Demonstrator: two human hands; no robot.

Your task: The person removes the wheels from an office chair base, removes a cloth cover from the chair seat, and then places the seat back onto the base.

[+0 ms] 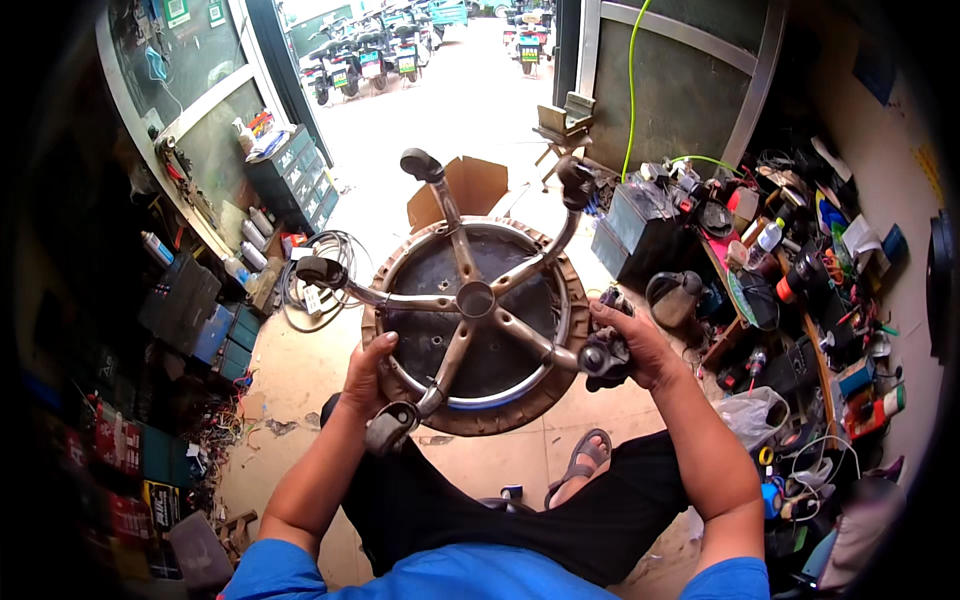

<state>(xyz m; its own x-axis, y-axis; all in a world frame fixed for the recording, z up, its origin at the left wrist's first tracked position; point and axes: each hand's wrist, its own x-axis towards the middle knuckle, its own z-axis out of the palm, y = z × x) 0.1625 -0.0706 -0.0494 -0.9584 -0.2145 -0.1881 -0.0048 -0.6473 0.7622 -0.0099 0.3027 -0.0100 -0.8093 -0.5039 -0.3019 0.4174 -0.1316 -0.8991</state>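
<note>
A round swivel stool (490, 365) is held in front of me with its dark underside facing up. Its worn metal star base (458, 250) spreads over the seat, with an open hub (476, 298) at the centre and black casters (420, 164) on the leg ends. My left hand (368, 375) grips the brown seat rim on the left, thumb on top, just above the caster (392, 427) at the near left. On the right, my right hand (640, 345) is closed around the dark caster (604, 355); its fingers are partly hidden behind it.
A cardboard box (460, 190) stands behind the stool. Coiled cable (325, 275) lies on the floor to the left, near drawer cabinets (300, 175). Cluttered shelves (740, 260) line the right side. A folding chair (566, 130) stands by the open doorway, with parked scooters (375, 55) outside.
</note>
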